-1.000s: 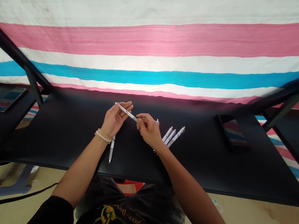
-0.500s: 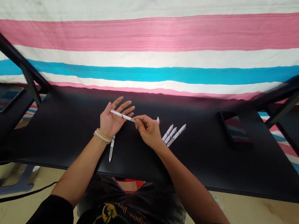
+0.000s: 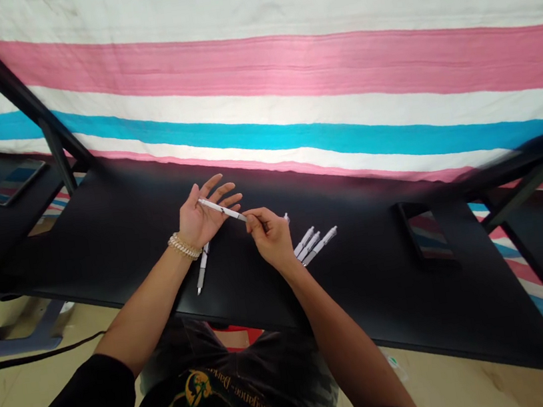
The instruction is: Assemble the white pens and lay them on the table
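Two hands: both on one white pen (image 3: 222, 209), above the tabletop (image 3: 129, 237).
Right fingers (image 3: 253, 218): pinched together on the pen's near end.
Right hand (image 3: 270, 237): knuckles up, just right of the pen.
Left fingers (image 3: 222, 190): spread apart, uncurled; the pen lies across them.
Left hand (image 3: 200, 217): palm up, supporting the pen's far end.
Bracelet (image 3: 184, 246): beaded, on the left wrist.
Second pen (image 3: 203, 270): flat on the tabletop, directly below the left wrist.
Pen group (image 3: 315, 243): several white pens side by side, just right of the right hand.
Phone (image 3: 428, 239): flat on the tabletop, well right of the right fingers.
Striped cloth (image 3: 283, 74): pink, white and blue, beyond both hands.
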The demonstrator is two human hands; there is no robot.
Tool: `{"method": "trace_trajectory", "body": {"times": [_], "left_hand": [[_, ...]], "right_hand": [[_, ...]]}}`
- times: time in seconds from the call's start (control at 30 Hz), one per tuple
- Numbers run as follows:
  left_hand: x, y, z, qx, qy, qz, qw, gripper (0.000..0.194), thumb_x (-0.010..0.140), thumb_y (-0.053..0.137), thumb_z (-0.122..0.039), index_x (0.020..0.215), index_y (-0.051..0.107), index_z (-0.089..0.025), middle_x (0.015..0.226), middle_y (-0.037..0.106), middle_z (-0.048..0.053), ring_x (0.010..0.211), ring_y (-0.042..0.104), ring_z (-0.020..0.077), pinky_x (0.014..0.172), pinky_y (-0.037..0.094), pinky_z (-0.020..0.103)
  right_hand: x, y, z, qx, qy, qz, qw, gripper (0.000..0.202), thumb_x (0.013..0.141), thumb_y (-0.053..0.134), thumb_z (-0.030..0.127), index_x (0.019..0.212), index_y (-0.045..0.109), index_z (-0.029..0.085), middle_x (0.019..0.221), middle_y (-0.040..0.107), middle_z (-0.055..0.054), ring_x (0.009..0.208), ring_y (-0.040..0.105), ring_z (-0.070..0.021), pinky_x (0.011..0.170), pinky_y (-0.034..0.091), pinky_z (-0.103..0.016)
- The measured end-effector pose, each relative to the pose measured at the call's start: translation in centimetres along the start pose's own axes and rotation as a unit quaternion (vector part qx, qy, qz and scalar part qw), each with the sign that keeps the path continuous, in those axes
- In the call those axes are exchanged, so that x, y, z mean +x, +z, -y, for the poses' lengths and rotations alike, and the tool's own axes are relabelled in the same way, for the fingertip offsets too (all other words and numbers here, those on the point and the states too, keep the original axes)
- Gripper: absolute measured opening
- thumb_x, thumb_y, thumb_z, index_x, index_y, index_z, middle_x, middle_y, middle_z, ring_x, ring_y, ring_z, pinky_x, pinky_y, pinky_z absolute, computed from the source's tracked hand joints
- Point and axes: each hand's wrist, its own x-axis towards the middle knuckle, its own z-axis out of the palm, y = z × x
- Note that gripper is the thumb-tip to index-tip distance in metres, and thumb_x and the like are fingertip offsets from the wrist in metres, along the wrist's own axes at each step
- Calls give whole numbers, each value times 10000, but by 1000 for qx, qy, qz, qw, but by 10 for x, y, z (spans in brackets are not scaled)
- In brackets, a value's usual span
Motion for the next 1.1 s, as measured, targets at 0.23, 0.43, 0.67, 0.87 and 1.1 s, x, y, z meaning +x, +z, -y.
{"method": "trace_trajectory", "body": {"times": [0.23, 0.43, 0.67, 0.87, 1.1], "left_hand": [[0, 1, 3, 3, -4, -6, 1000, 489, 1012, 331, -498, 1295, 599, -204, 1241, 670, 125, 1109, 678, 290, 970, 515, 506], [0, -1, 6, 11, 9, 8, 1000, 495, 1015, 317, -500, 1278, 609, -199, 1228, 675, 119, 1082, 690, 292, 953, 528, 498], [1, -2, 6, 36, 30, -6, 999, 569, 984, 347, -597, 1219, 634, -166, 1262, 666, 153, 1169, 655, 315, 995, 506, 500], [4, -14, -11, 140, 210, -93, 963, 260, 947, 570, -237, 1190, 633, -169, 1295, 666, 97, 1240, 613, 197, 1130, 394, 408], [-106, 15, 14, 403, 293, -100, 861, 263, 950, 582, -231, 1203, 653, -234, 1245, 684, 74, 1159, 647, 239, 1079, 476, 471]], "right_hand": [[-1, 0, 2, -5, -9, -11, 1000, 230, 968, 522, 334, 967, 689, 176, 686, 602, 14, 549, 504, -103, 545, 396, -235], [-1, -2, 4, -24, -15, -18, 999, 229, 970, 514, 326, 947, 689, 179, 676, 604, 16, 541, 504, -103, 545, 394, -238], [-1, -10, 4, -44, -19, -11, 999, 248, 977, 510, 354, 971, 685, 179, 692, 642, 5, 537, 528, -108, 543, 404, -238], [-12, -31, 7, -176, -54, -35, 982, 227, 980, 500, 313, 955, 683, 181, 721, 674, -15, 576, 586, -131, 622, 422, -255], [-59, -26, 15, -430, -83, 67, 896, 204, 979, 477, 254, 956, 667, 181, 747, 681, -44, 643, 608, -166, 586, 296, -290]]}}
